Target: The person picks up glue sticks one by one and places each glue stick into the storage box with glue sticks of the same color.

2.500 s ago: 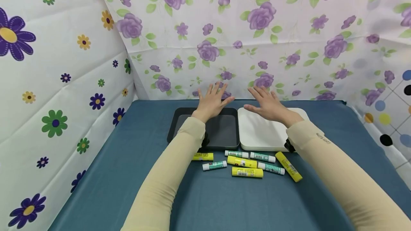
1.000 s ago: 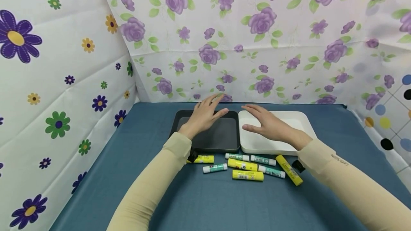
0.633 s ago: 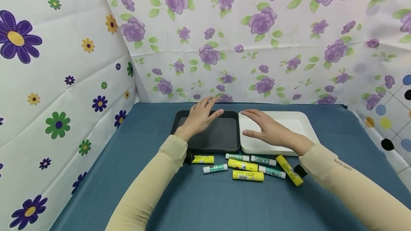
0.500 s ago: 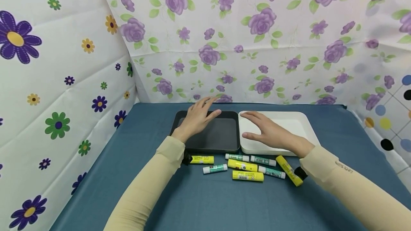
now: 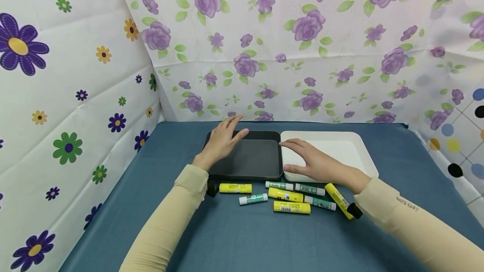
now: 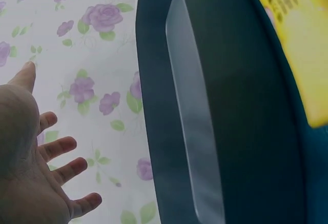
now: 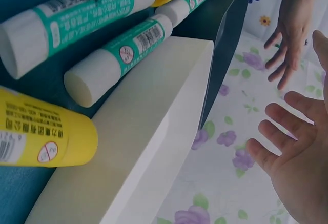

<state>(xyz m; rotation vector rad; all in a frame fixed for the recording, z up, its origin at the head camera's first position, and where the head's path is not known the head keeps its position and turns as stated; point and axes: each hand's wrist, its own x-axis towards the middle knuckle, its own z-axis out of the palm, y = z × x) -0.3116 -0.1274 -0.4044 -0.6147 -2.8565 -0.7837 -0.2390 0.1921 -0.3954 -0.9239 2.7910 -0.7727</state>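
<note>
My left hand (image 5: 219, 144) hovers over the left side of a black tray (image 5: 259, 158), fingers spread and holding nothing; the left wrist view shows its bare palm (image 6: 25, 172). Over the left part of a white tray (image 5: 340, 150), my right hand (image 5: 315, 163) hangs with fingers loosely extended and nothing in it. In front of both trays lie several glue sticks: yellow ones, such as the one at the left (image 5: 235, 188) and the slanted one at the right (image 5: 338, 198), and smaller green-and-white ones, such as this glue stick (image 5: 253, 199).
The trays stand side by side near the back of a blue-covered table (image 5: 242, 238). A flowered cloth (image 5: 245, 64) hangs behind, and another patterned cloth (image 5: 87, 108) borders the left side. A small black wrist camera (image 5: 354, 210) overlaps the slanted yellow glue stick in the head view.
My left hand has drifted left and slightly toward me, showing more of the black tray and left yellow glue stick. My right hand has come lower, toward me. Trays and glue sticks stay put.
</note>
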